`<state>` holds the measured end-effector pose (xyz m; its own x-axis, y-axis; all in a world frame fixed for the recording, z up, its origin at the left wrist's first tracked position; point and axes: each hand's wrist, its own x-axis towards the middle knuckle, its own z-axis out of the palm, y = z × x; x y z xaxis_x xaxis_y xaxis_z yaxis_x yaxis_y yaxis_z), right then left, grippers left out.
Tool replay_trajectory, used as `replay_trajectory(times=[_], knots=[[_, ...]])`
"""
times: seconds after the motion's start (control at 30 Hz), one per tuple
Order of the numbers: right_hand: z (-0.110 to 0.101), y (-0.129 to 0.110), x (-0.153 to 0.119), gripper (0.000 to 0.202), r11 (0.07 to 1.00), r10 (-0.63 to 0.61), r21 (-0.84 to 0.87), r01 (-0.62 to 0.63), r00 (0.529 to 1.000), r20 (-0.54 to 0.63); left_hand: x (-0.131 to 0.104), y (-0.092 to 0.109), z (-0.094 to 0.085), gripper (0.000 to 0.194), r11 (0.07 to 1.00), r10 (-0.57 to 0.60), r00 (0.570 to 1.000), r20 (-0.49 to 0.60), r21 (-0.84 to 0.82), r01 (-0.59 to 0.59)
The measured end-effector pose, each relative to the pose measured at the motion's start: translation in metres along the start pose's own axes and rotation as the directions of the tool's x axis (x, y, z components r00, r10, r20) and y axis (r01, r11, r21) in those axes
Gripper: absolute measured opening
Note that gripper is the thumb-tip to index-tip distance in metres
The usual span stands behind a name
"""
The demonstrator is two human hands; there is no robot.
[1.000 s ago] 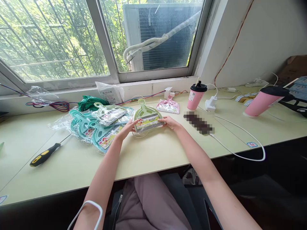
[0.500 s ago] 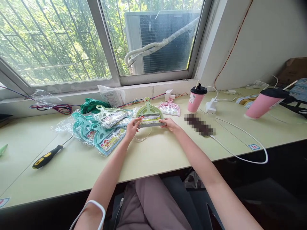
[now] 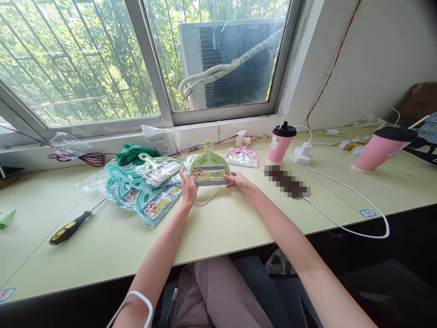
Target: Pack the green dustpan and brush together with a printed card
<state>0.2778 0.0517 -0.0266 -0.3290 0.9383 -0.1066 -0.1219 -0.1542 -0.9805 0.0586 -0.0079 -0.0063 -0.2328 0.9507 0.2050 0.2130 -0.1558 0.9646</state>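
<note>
A: The left hand [image 3: 188, 190] and right hand [image 3: 239, 181] are pinching the green mini dustpan [image 3: 209, 166] by its lower corners, tilting it up at 12 o'clock on the tabletop [image 3: 221, 218].

B: It's looking light, stiff and slippery in its wrap. The teal packs [image 3: 143, 193] are crowding 9 o'clock; open room is lying toward 6.

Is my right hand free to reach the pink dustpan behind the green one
Probably not right away: the right hand is gripping the green dustpan. The pink dustpan lies just beyond it with nothing between, so it only has to let go.
</note>
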Motion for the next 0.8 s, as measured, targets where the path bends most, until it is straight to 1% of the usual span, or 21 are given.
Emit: replay_trajectory(times=[0.1,0.17,0.23,0.3,0.37,0.43,0.5,0.6,0.7,0.8], knots=[[0.008,-0.001,-0.002,0.042,0.997,0.007,-0.078,-0.005,1.000,0.026,-0.003,0.001,0.000,0.061,0.992,0.026,0.992,-0.122,0.123,-0.011],[0.014,0.000,-0.002,0.053,0.992,-0.019,-0.122,0.022,0.999,0.033,-0.006,0.002,0.003,0.064,0.980,-0.003,0.994,-0.112,0.197,0.025],[0.018,0.001,-0.001,0.066,0.988,-0.069,-0.140,0.061,0.996,-0.052,-0.008,0.004,0.006,0.064,0.966,-0.017,0.995,-0.098,0.254,0.042],[0.021,0.001,0.000,0.071,0.988,-0.100,-0.128,0.081,0.984,-0.149,-0.010,0.006,0.008,0.062,0.958,0.038,0.992,-0.122,0.286,-0.001],[0.022,0.001,0.000,0.070,0.989,-0.119,-0.107,0.101,0.976,-0.180,-0.012,0.006,0.009,0.066,0.949,0.117,0.980,-0.160,0.308,-0.063],[0.023,0.000,-0.001,0.070,0.985,-0.153,-0.111,0.135,0.974,-0.165,-0.012,0.006,0.009,0.078,0.936,0.146,0.974,-0.173,0.342,-0.080],[0.024,-0.002,-0.003,0.073,0.971,-0.209,-0.153,0.184,0.964,-0.163,-0.011,0.004,0.009,0.086,0.930,0.128,0.977,-0.169,0.363,-0.059],[0.026,-0.001,-0.004,0.076,0.950,-0.260,-0.220,0.221,0.951,-0.168,-0.009,0.001,0.007,0.085,0.944,0.113,0.976,-0.184,0.328,-0.048],[0.029,0.003,-0.002,0.071,0.960,-0.232,-0.196,0.199,0.958,-0.165,-0.004,-0.004,0.006,0.082,0.962,0.110,0.973,-0.202,0.269,-0.053],[0.032,0.006,-0.001,0.062,0.974,-0.206,-0.133,0.185,0.963,-0.171,0.001,-0.010,0.005,0.083,0.980,0.069,0.977,-0.201,0.199,-0.028]])
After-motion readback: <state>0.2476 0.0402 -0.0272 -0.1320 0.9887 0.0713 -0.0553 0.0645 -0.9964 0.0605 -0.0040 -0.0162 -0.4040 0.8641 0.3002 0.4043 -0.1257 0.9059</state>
